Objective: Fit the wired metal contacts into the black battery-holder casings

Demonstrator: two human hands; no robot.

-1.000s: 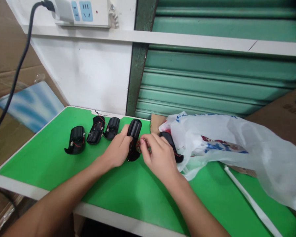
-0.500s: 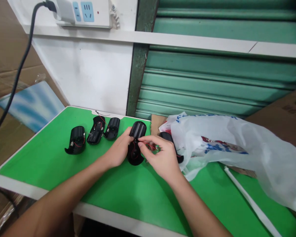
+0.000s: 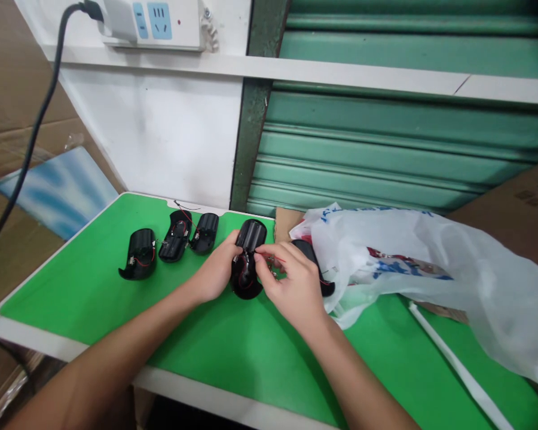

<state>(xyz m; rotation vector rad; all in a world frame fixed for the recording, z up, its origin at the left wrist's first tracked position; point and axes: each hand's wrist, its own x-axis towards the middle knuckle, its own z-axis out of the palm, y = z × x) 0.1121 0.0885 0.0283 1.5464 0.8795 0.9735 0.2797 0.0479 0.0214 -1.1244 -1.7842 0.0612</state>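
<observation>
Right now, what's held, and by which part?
Left hand: a black wired housing, by its left side. Right hand: fingers at its middle; whether they grip anything, I can't tell.

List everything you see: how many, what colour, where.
Table: one, green, front
Plastic bag: one, translucent white, right
Held casing: one, black, centre
Other casings: four, black, three left, one beside bag
Wires: several, red, at casings
Thin strip: one, white, front right
Power strip: one, white-blue, upper left
Cable: at least one, black, left
Shutter: one, green, back right
Wall panel: one, white, back left
Rail: one, white, across back
Sheet: one, blue-white, left
Cardboard: several, brown, left and right
Left hand: one, bare, on held casing
Right hand: one, bare, at wires
</observation>
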